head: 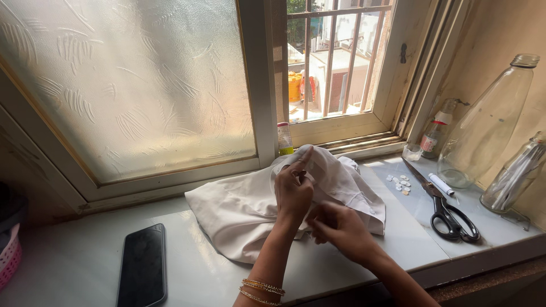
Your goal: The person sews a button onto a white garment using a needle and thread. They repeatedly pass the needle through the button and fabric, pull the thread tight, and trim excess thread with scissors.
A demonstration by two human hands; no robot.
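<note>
Both forearms reach up from the near edge of the counter [74, 256] over a crumpled white cloth [239, 210] lying mid-counter by the window. The left hand [293, 190] is raised, wrist bent, its fingers pinched on a fold of the cloth. The right hand [341, 227] lies lower, just beside it, fingers curled onto the cloth. A phone [142, 264] lies toward the left end; scissors [446, 210] and small buttons [400, 183] toward the right.

Frosted window pane [131, 85], barred open window [333, 57], daylight, white sill [74, 256].
</note>
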